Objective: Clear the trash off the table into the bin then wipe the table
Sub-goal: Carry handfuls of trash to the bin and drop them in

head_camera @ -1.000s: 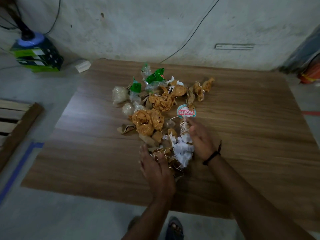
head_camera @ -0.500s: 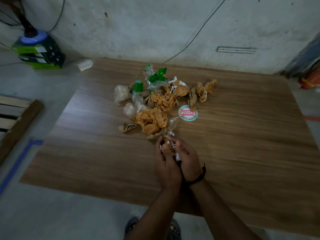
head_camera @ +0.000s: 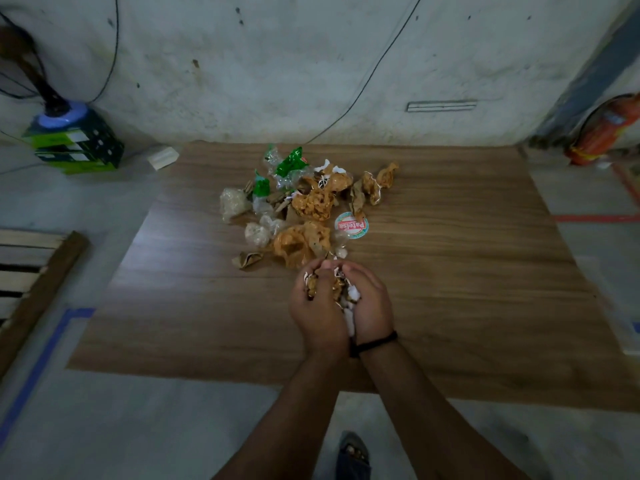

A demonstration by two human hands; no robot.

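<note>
A heap of trash (head_camera: pixel 304 206) lies on the far middle of the wooden table (head_camera: pixel 467 289): orange and brown crumpled wrappers, green plastic, clear bags and a round red-and-white lid (head_camera: pixel 352 225). My left hand (head_camera: pixel 317 311) and my right hand (head_camera: pixel 372 304) are cupped together just in front of the heap, above the table. Between them they hold a bunch of crumpled brown and white paper scraps (head_camera: pixel 343 292). No bin is in view.
A green box with a blue-topped device (head_camera: pixel 74 140) stands on the floor at the back left. Wooden slats (head_camera: pixel 31 271) lie at the left. A red fire extinguisher (head_camera: pixel 606 133) leans at the back right. My sandalled foot (head_camera: pixel 353 455) is below the table's near edge.
My hands closed together from either side of the near scraps, gathered them, and now hold the bunch, drawn a little toward me. The near part of the heap is gone from the table.
</note>
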